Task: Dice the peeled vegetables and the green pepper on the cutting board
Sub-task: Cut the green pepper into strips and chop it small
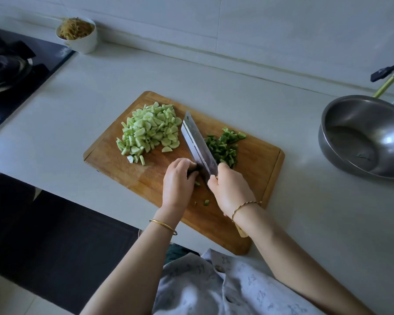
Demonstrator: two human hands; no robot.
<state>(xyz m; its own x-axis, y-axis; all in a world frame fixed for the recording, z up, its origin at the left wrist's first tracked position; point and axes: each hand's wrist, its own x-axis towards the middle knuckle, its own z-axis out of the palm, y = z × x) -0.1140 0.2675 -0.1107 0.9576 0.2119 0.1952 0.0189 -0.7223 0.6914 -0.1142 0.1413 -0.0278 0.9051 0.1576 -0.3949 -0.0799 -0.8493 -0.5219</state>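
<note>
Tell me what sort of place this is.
Most likely a home kitchen. A gas stove is set into the counter on the left. A wooden cutting board carries diced vegetables being cut with a knife. A steel bowl stands to the right.

no readable text, labels or numbers, small marks on the shirt (pixel 248 287) too blurred to make out

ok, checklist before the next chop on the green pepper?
1. Right hand grips cleaver handle: ok.
2. Left hand holds pepper piece beside the blade: ok.
3. Left fingers clear of the edge: cannot tell, too close.
4. Pale diced pile off the cutting line: ok.
5. Cutting board has bare space for new dice: ok.
</note>
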